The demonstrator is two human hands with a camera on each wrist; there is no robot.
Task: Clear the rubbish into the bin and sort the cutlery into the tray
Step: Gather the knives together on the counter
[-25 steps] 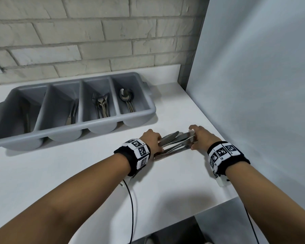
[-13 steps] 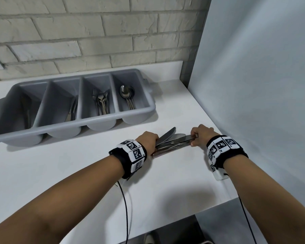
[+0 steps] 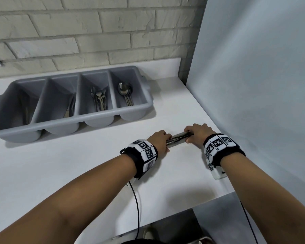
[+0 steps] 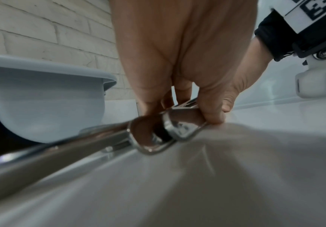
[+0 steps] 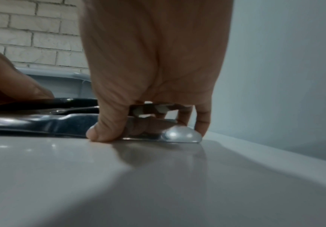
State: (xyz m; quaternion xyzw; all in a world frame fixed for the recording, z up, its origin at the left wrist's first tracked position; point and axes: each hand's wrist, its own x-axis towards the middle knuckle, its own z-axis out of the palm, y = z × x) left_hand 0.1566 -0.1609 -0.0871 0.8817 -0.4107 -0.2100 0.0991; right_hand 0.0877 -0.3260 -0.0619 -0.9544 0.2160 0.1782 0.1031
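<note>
Both hands are on a bundle of knives [image 3: 178, 139] lying flat on the white counter [image 3: 77, 164], in front of and to the right of the grey cutlery tray [image 3: 136, 112]. The left hand [image 3: 158, 140] is curled over one end and the right hand [image 3: 198, 133] is curled over the other, thumb and fingers pinching the stack down against the counter (the right wrist view shows the thumb tip touching the surface beside a rounded handle end [image 5: 181, 135]). I'd guess these handle like any stainless cutlery: stiff, a bit weighty as a bunch, and slick metal-on-metal, so loose ones could slide out of the stack or fan apart on the lift. Best bet is probably to squeeze them square from both ends, then grip around the handles rather than the blades. The tray already holds forks [image 3: 99, 99] in the third compartment from the left and spoons [image 3: 126, 93] in the rightmost one; something knife-like sits in the second, so that's likely the target. No brand or readable writing anywhere, just the black-and-white marker squares on the wristbands [image 3: 145, 150].
</note>
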